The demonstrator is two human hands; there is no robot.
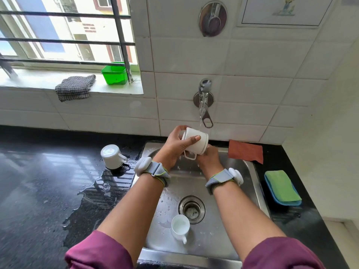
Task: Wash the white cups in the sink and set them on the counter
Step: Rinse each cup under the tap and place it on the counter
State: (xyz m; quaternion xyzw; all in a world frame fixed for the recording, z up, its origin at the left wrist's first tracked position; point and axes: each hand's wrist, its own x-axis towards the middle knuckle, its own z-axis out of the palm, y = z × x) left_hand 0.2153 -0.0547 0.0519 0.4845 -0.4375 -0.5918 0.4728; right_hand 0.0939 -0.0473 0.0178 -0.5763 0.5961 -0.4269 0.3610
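Black counter (38, 181) surrounds a steel sink (223, 210). At the sink's 12 o'clock your left hand (174, 146) grips a tilted white cup (202, 147) under the tap (204, 98), thumb across its wall. Your right hand (208, 159) meets the rim from below; its fingers are hidden, so the grip cannot be told. A second cup (180, 226) stands at the drain's (192, 209) 7 o'clock; a third cup (111, 157) sits inverted at the sink's 10 o'clock.

Right hand (208, 161), centre frame: fingers hidden behind the held cup (201, 145); grip undetermined. That cup's interior is not visible. Wall picture (287, 8), upper right: cut by top edge. Dark object (6, 67), left edge: blurred, cropped, unidentifiable. Embossed mark (152, 148) on sink (254, 183) rim: illegible. Sleeves (97, 253): cropped at bottom edge.
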